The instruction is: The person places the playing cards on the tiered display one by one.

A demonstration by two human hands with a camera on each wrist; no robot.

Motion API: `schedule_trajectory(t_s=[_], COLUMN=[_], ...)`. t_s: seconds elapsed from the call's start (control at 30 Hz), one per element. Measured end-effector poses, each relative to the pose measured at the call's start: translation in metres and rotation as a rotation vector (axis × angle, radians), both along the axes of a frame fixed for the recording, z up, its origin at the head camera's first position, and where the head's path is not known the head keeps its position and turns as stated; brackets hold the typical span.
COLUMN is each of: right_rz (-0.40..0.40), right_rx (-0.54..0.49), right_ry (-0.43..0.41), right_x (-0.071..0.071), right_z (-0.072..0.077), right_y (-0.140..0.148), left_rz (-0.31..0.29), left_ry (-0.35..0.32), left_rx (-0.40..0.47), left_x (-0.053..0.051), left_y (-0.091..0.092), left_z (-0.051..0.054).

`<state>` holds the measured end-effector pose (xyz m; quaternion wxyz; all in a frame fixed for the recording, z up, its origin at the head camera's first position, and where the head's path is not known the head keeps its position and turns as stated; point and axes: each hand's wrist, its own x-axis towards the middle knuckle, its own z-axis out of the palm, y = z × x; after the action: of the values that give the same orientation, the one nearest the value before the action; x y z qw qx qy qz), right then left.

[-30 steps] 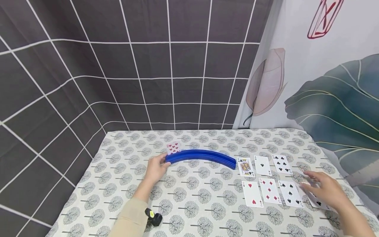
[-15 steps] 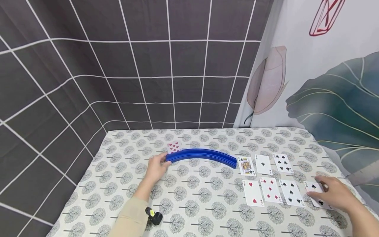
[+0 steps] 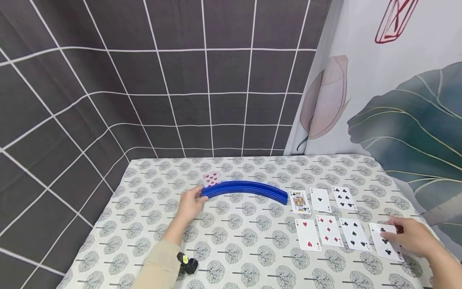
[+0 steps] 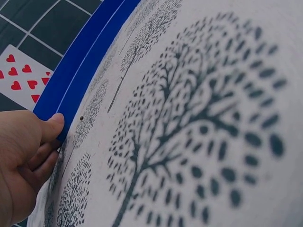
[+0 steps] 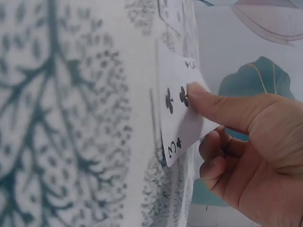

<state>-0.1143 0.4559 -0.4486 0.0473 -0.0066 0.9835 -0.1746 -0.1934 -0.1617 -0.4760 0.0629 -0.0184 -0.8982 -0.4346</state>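
Observation:
My left hand (image 3: 190,205) pinches the left end of a curved blue track (image 3: 245,187); in the left wrist view the thumb lies on the blue edge (image 4: 81,61). A seven-or-so hearts card (image 3: 211,178) stands partly behind that end. On the right, my right hand (image 3: 415,237) pinches the three of clubs (image 3: 388,251) by its right edge. The right wrist view shows the thumb on the face of this card (image 5: 177,113), other fingers curled behind it. Left of it lie the five of spades (image 3: 355,235), five of diamonds (image 3: 329,230) and two of hearts (image 3: 308,235).
Behind the front row lie the king of clubs (image 3: 300,202), ace of clubs (image 3: 320,200) and six of clubs (image 3: 344,198), near the track's right end. A small black object (image 3: 187,263) with a yellow mark sits by the left sleeve. Curtains hang behind the table.
My right hand has come down onto the three of clubs, moved right, and now pinches its right edge; the card has shifted slightly. My left hand and the track are nearly unmoved.

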Motion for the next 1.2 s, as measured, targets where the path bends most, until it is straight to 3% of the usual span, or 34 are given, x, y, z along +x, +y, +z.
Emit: schedule_trajectory(t_s=[0.47, 0.77, 0.93, 1.2], right_rz=[-0.034, -0.028, -0.017, 0.01], right_rx=[-0.102, -0.165, -0.23, -0.293], right_ry=[0.117, 0.199, 0.297, 0.377], right_x=[-0.003, -0.017, -0.024, -0.036], right_z=[0.015, 0.017, 0.014, 0.014], right_y=[-0.013, -0.021, -0.037, -0.066], left_rz=[0.008, 0.013, 0.01, 0.003], left_ry=[-0.012, -0.01, -0.003, 0.012], left_rx=[0.006, 0.003, 0.0, 0.0], left_x=[-0.001, -0.002, -0.002, -0.001], left_y=[0.001, -0.001, -0.002, -0.001], left_z=[-0.002, -0.005, -0.005, -0.003])
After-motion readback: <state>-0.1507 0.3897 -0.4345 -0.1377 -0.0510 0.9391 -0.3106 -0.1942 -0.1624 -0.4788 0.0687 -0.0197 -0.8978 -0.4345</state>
